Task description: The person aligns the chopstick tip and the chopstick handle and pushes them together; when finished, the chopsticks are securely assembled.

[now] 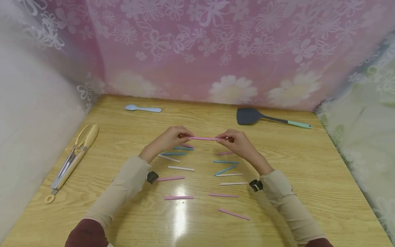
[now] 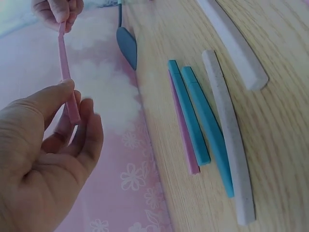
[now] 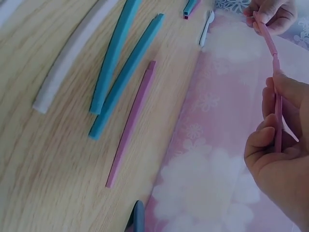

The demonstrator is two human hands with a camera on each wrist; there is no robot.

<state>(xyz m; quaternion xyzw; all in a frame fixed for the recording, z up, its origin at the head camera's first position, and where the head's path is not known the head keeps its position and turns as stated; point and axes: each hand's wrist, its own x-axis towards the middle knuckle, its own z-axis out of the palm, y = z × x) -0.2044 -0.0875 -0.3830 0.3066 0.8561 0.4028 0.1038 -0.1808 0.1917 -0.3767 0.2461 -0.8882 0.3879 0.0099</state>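
Above the far part of the table, both hands hold pink sticks that meet end to end in one line (image 1: 203, 138). The left hand (image 1: 177, 135) pinches the thicker pink stick (image 2: 65, 58) between thumb and fingers. At the other side, the right hand (image 1: 232, 140) grips the slimmer pink stick (image 3: 277, 111), its lower end lying against the curled fingers. The meeting point shows as a small step close to the right thumb in the right wrist view. Below the hands lie two groups of loose sticks: blue sticks (image 1: 226, 162), white sticks (image 1: 181, 168) and pink sticks (image 1: 179, 198).
At the table's left edge lie tongs (image 1: 74, 157) with cream tips. A light blue spoon (image 1: 143, 108) is at the back left, and a dark spatula (image 1: 248, 116) with a mint handle at the back right. A pink flowered cloth (image 1: 200, 51) hangs behind the table.
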